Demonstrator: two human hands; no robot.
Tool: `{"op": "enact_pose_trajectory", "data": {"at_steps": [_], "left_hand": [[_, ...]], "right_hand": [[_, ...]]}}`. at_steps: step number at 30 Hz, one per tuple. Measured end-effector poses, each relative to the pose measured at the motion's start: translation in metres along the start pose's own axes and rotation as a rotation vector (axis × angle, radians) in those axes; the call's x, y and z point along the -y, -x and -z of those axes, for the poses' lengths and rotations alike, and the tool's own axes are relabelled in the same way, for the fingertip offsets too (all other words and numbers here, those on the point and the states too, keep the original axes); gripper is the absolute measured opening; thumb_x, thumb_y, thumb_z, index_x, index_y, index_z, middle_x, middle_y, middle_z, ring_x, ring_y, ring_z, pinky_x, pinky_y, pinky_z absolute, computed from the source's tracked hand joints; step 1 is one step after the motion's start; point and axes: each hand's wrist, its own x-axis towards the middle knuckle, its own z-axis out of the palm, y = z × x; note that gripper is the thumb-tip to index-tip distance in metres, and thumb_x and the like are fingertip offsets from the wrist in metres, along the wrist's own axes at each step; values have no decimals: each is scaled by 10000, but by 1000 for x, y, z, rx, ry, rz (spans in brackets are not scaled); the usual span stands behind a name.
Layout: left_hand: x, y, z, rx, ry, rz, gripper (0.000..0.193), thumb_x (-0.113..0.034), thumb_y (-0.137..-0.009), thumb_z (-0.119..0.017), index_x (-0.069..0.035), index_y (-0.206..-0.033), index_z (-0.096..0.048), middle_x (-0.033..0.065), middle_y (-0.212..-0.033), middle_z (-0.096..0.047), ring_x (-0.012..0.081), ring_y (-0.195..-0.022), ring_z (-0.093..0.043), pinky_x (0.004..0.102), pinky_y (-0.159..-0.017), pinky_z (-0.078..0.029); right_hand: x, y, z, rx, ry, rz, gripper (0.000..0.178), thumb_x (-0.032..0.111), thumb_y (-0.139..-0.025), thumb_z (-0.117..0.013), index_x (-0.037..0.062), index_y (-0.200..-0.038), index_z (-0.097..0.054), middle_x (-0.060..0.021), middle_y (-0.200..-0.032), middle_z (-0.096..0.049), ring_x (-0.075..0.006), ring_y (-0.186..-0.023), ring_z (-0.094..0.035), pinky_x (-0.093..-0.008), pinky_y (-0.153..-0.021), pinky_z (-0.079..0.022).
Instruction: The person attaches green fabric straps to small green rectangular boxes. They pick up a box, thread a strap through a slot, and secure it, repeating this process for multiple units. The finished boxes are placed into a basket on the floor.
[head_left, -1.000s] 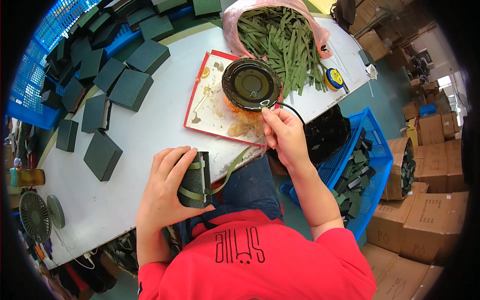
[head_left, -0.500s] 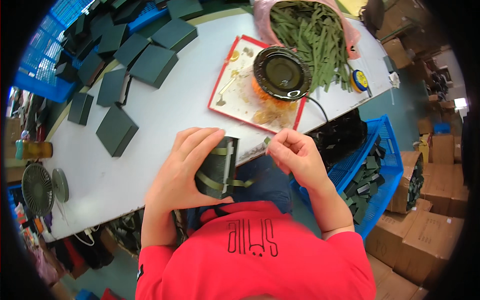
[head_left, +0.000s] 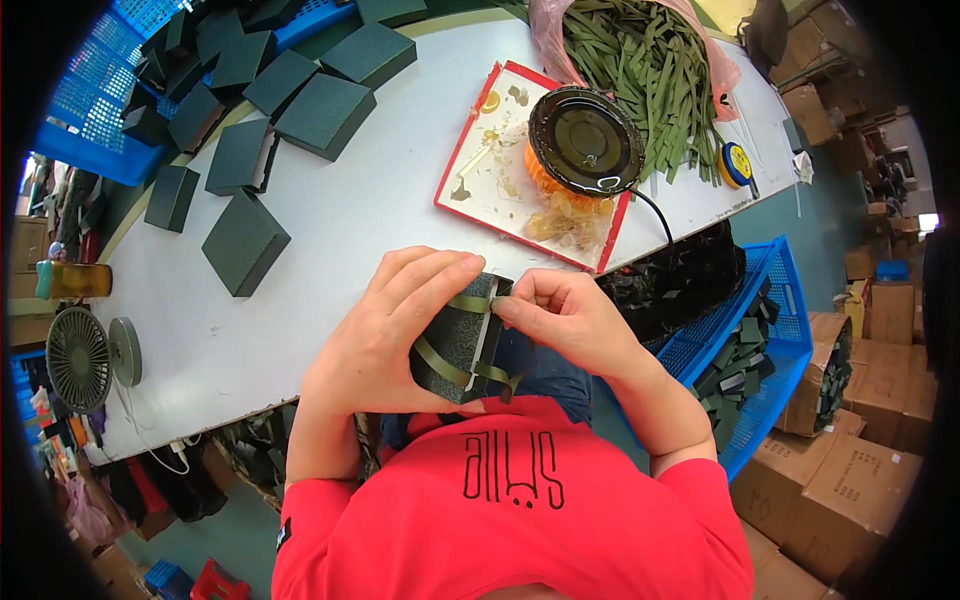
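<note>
My left hand (head_left: 375, 335) is wrapped round a small dark green box (head_left: 450, 345), thumb below and fingers over the top, holding it above my lap at the table's front edge. Two olive ribbons cross the box: the upper ribbon (head_left: 468, 303) runs to its pale right edge, and the lower ribbon (head_left: 440, 362) has a loose end hanging past that edge. At the upper ribbon's end, my right hand (head_left: 565, 315) is closed in a pinch against the box edge. Its fingertips mostly hide the ribbon end between them.
A black round-topped pot (head_left: 587, 140) stands on a red-rimmed tray (head_left: 480, 215) with amber glue residue. Behind lies a pink bag (head_left: 550, 40) of olive ribbons. Several dark green boxes (head_left: 245, 243) sit at left, near a fan (head_left: 78, 358). A blue crate (head_left: 790, 300) stands right.
My right hand has moved left to the box edge, bringing a short olive ribbon end against it. My left hand still holds the box. The whole view has shifted slightly.
</note>
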Motion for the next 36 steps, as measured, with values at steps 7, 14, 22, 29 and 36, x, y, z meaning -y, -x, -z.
{"op": "enact_pose_trajectory", "data": {"at_steps": [7,14,22,29,36], "left_hand": [[-6,-2,-1,17,-80,7,951,-301,-521,-930,-55,-1361,-559,126,-1327,-574,355,-1205,-524,470,-1013,-436],[-3,-2,-5,70,-172,6,1012,-328,-499,-966,-19,-1356,-527,170,-1334,-568,399,-1196,-524,486,-989,-459],[2,4,-2,-5,-43,63,1030,-313,-506,-950,-40,-1395,-507,133,-1337,-567,379,-1206,-516,476,-1016,-455],[0,1,-2,-8,-45,55,1043,-309,-501,-954,-37,-1402,-504,144,-1338,-566,381,-1202,-519,474,-1012,-459],[-1,4,-2,53,-47,28,1012,-329,-540,-932,-47,-1409,-497,133,-1358,-548,377,-1248,-491,493,-1043,-413]], "right_hand": [[-9,-6,-1,-49,198,62,260,192,-969,-663,36,-771,-602,40,-704,-599,-21,-625,-507,-208,-559,-394],[-16,-15,9,42,119,8,261,195,-997,-615,-22,-861,-665,-28,-782,-695,-56,-739,-627,-240,-636,-483],[-25,-1,16,-306,42,230,254,203,-1030,-597,-10,-1098,-717,-70,-952,-749,-28,-646,-512,-188,-593,-420],[-38,5,8,-461,-34,391,124,78,-938,-718,3,-1031,-686,-8,-858,-689,-9,-674,-529,-179,-621,-428],[-31,-2,-9,-260,270,213,196,180,-916,-728,25,-833,-639,45,-730,-567,-30,-618,-452,-234,-552,-365]]}}
